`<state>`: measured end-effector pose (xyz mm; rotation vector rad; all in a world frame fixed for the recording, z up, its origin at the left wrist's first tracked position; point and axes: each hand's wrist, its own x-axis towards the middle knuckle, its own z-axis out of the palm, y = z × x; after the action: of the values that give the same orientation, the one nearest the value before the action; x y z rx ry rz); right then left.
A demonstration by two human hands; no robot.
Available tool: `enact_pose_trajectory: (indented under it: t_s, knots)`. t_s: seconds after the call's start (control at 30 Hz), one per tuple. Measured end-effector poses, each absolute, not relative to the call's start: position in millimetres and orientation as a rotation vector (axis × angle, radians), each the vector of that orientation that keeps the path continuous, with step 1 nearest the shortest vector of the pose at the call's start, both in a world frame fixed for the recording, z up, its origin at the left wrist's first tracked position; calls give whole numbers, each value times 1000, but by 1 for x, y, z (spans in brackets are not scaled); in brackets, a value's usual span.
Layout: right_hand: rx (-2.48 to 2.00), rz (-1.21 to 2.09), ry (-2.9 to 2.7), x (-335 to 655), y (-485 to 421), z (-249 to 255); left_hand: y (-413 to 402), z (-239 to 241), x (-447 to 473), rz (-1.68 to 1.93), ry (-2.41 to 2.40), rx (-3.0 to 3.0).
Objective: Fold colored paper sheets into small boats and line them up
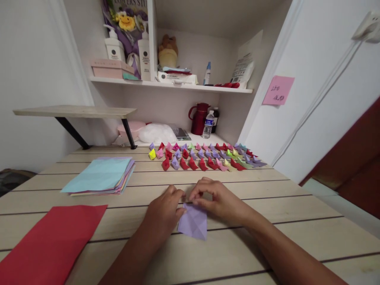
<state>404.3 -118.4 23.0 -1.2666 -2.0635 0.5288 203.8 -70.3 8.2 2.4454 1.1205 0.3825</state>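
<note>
A small square of purple origami paper (193, 223) with crease lines lies at the front middle of the slatted table. My left hand (166, 208) pinches its upper left edge between thumb and fingers. On the upper right edge, my right hand (218, 198) has thumb and forefinger closed on the paper. The fingertips of both hands nearly meet at the top of the sheet, and they partly hide that edge. Beyond my hands, several small folded paper boats (202, 164) in red, purple, pink, yellow and green stand in rows.
Left of my hands lie a stack of coloured paper (96, 174) and a red sheet (56, 241). A small raised shelf (77, 112) stands at the back left. Behind the boats are a water bottle (208, 124), a dark red jug (199, 118) and a white plastic bag (157, 133).
</note>
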Motion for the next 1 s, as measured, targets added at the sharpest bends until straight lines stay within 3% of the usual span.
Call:
enact_pose_trajectory:
  t_s: [0.5,0.73,1.0]
  knots:
    - [-1431,534,-2200,397,-114,2,-65,11,206,517,1240,2569]
    - [-1479,560,-2078,394,-108,-3,-86,1,199,284,954,2732]
    - [-1390,773,-2039,401,-107,0,-77,5,184,250,767,2722]
